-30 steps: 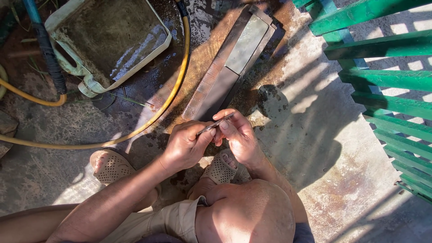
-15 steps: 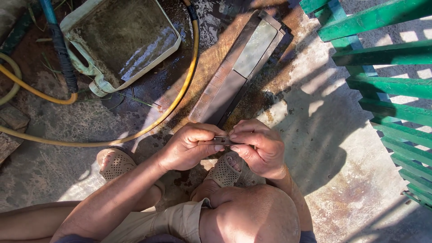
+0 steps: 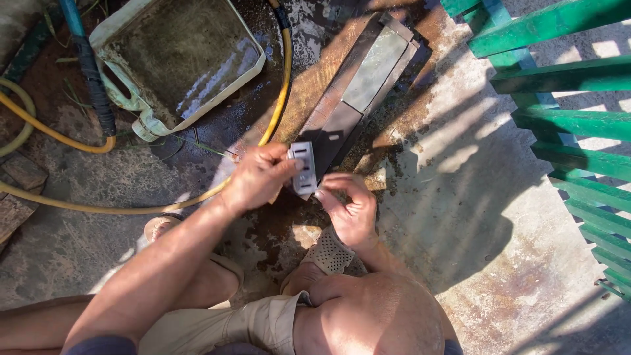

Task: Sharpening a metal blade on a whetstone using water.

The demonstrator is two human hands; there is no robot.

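My left hand [image 3: 259,177] pinches a small flat silvery blade [image 3: 303,168] with slots in it, its face turned up toward me. My right hand [image 3: 348,210] is just below and to the right of it, fingers loosely curled, a fingertip close to the blade's lower edge; I cannot tell whether it touches. Right behind the blade, a long grey sharpening stone [image 3: 371,72] set in a dark wooden holder [image 3: 328,141] lies on the wet ground. My knees and perforated sandals [image 3: 332,253] are below the hands.
A cut-open white plastic container [image 3: 177,62] of murky water sits at the upper left. A yellow hose [image 3: 282,85] loops around it across the wet concrete. A blue pipe [image 3: 89,66] runs at the far left. A green slatted gate [image 3: 565,118] lines the right side.
Both hands held the blade edge-on together before. Now the left hand alone shows it flat, and the right hand has dropped slightly below it.
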